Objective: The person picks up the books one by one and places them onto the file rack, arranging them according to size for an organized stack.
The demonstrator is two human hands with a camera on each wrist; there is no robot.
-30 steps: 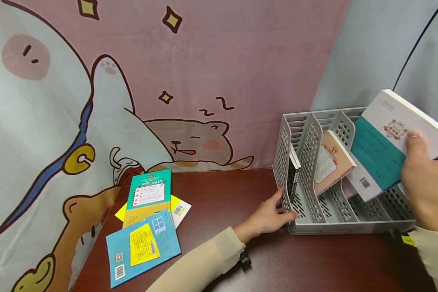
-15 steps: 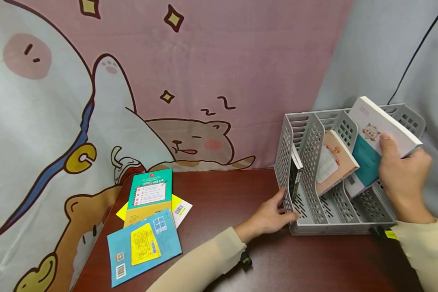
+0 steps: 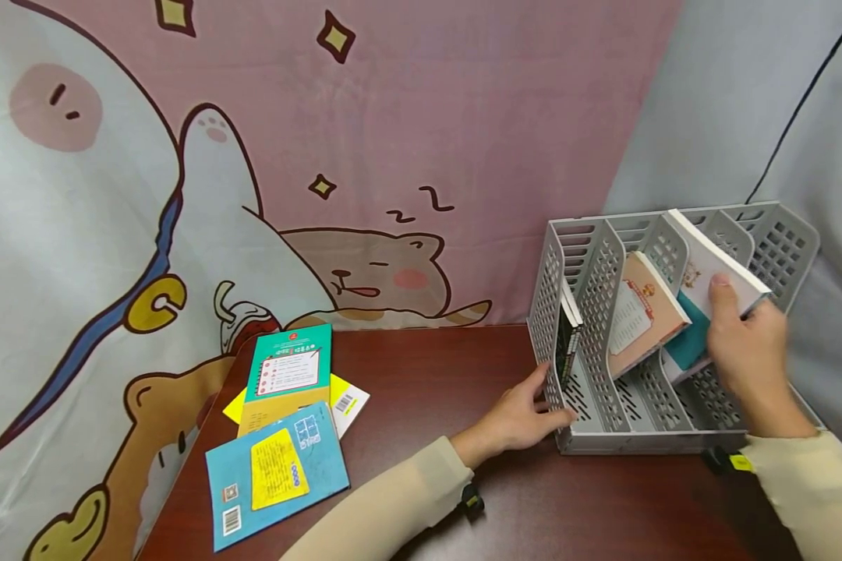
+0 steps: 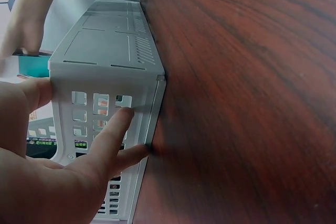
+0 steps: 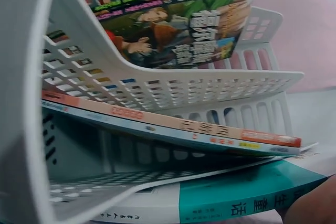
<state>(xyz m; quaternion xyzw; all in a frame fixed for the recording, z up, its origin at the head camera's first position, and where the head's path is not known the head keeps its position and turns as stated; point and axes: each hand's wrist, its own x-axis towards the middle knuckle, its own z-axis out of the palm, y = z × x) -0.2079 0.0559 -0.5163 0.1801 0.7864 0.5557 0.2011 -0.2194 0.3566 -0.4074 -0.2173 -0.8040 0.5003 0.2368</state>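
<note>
A pink cloth backdrop (image 3: 519,117) printed with cartoon animals hangs behind a dark reddish-brown, wood-grained tabletop (image 3: 421,366). On the cloth, a large white cartoon figure (image 3: 129,179) wears a blue collar with a round yellow bell (image 3: 140,308), near a sleepy beige cartoon cat (image 3: 365,265). To the right hangs softly creased pale grey cloth (image 3: 723,93), with a thin black cable (image 3: 808,92) slanting across it
</note>
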